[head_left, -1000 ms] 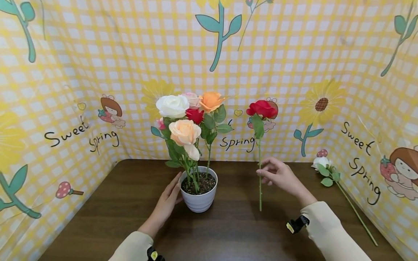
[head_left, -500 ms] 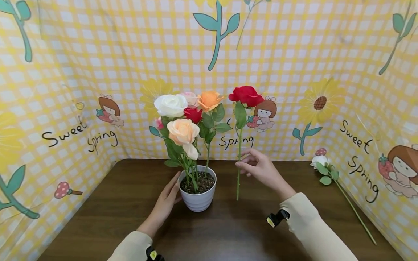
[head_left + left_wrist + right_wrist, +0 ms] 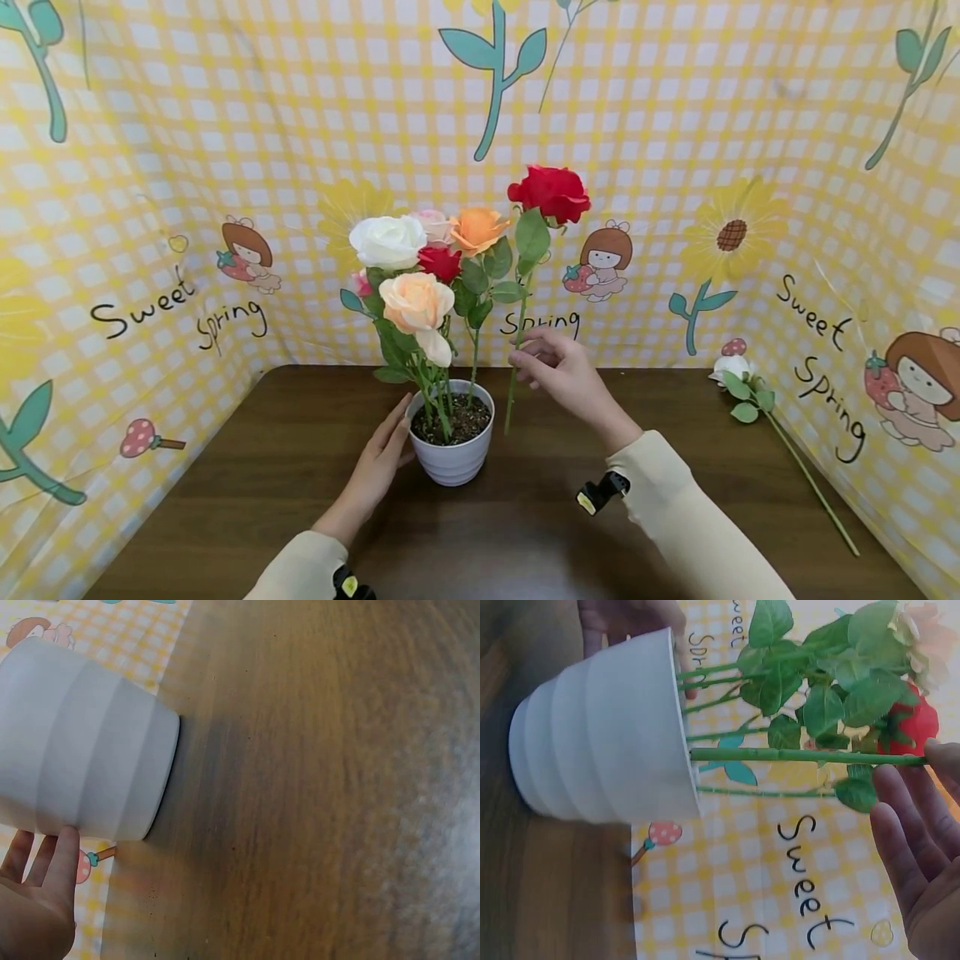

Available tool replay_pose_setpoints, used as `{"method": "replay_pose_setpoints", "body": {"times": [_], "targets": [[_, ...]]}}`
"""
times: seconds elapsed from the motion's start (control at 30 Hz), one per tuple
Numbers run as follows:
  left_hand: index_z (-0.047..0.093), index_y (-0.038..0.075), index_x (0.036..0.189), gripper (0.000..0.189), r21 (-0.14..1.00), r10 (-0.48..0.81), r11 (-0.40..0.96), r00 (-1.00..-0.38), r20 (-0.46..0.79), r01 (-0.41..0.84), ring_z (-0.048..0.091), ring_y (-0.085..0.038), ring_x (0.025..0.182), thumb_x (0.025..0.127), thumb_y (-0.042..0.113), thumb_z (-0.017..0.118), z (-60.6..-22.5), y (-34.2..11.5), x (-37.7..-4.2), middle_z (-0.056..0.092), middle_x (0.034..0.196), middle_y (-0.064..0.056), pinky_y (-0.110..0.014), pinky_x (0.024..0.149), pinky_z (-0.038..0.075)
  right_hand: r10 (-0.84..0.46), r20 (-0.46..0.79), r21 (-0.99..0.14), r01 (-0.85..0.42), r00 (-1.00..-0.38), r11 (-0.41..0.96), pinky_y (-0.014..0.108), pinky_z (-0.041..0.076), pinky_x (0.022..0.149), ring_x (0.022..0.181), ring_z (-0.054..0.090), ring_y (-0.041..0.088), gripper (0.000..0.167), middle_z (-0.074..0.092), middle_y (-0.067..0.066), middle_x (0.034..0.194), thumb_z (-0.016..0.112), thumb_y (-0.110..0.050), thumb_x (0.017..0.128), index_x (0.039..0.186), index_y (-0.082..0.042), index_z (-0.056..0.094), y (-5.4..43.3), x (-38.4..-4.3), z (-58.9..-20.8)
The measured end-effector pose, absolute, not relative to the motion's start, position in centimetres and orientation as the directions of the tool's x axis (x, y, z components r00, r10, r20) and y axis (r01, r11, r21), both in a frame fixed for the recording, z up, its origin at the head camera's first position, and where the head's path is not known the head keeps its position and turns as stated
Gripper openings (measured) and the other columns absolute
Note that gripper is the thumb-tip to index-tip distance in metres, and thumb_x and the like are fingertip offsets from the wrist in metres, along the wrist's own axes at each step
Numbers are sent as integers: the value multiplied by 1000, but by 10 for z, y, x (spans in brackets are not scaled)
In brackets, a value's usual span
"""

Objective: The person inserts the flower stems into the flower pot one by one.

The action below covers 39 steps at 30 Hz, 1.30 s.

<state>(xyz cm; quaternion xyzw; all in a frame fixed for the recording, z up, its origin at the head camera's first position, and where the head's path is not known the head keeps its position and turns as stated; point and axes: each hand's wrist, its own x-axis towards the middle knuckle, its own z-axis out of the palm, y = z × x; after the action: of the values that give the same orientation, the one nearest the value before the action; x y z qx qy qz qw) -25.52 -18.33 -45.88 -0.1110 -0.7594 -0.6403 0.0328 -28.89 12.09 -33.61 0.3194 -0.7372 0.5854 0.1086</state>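
A red rose [image 3: 551,194] stands nearly upright, its green stem pinched between thumb and fingers of my right hand [image 3: 562,371]. Its lower stem end is beside the right rim of the white ribbed pot [image 3: 452,461]; in the right wrist view the stem [image 3: 802,756] overlaps the pot's rim. My left hand [image 3: 378,458] rests on the pot's left side with fairly straight fingers, and the left wrist view shows its fingertips against the wall [image 3: 82,750]. Dark soil [image 3: 467,421] fills the pot, holding several roses: white [image 3: 387,242], peach [image 3: 416,302], orange [image 3: 478,229], pink and red.
A white rose [image 3: 731,368] with a long stem lies along the right side of the brown wooden table [image 3: 300,425]. Yellow checked cloth [image 3: 375,100] with printed flowers and figures surrounds the table at the back and both sides.
My right hand has carried the red rose left and upward, from well right of the pot to beside its rim. The left hand has stayed at the pot.
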Motion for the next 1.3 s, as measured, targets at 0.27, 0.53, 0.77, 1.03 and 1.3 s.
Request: {"method": "replay_pose_setpoints", "body": {"times": [0.27, 0.53, 0.77, 1.03, 1.3], "targets": [[26, 21, 161, 54, 965, 119, 158, -974, 193, 211, 22, -36, 147, 110, 38, 38, -459, -183, -255, 19, 164, -11, -58, 104, 43, -373, 550, -790, -610, -747, 59, 46, 60, 66, 79, 71, 27, 22, 73, 15, 96, 64, -13, 100, 118, -1, 66, 94, -293, -330], [26, 20, 161, 55, 963, 117, 164, -974, 196, 213, 23, -36, 146, 110, 38, 38, -460, -183, -254, 19, 164, -12, -57, 103, 44, -373, 544, -793, -606, -751, 64, 53, 59, 68, 82, 69, 37, 19, 71, 21, 98, 62, -16, 102, 116, -4, 67, 76, -300, -336], [26, 21, 161, 54, 962, 114, 172, -974, 196, 214, 23, -36, 146, 110, 38, 38, -458, -183, -254, 19, 164, -11, -56, 103, 45, -399, 549, -780, -622, -735, 73, 42, 60, 65, 81, 69, 34, 22, 71, 16, 98, 61, -21, 103, 117, -5, 67, 66, -304, -343], [27, 21, 160, 54, 963, 111, 165, -974, 196, 212, 23, -36, 146, 110, 37, 38, -459, -182, -252, 20, 164, -12, -57, 103, 44, -419, 560, -736, -661, -715, 145, 45, 59, 65, 78, 69, 20, 19, 72, 14, 96, 61, -19, 103, 118, -9, 67, 60, -305, -350], [25, 20, 161, 53, 962, 112, 161, -973, 202, 219, 22, -36, 147, 111, 35, 37, -459, -183, -253, 19, 164, -11, -57, 103, 44, -431, 541, -746, -649, -722, 150, 47, 58, 71, 82, 70, 27, 20, 72, 15, 98, 61, -22, 103, 118, -9, 67, 57, -305, -353]]}}
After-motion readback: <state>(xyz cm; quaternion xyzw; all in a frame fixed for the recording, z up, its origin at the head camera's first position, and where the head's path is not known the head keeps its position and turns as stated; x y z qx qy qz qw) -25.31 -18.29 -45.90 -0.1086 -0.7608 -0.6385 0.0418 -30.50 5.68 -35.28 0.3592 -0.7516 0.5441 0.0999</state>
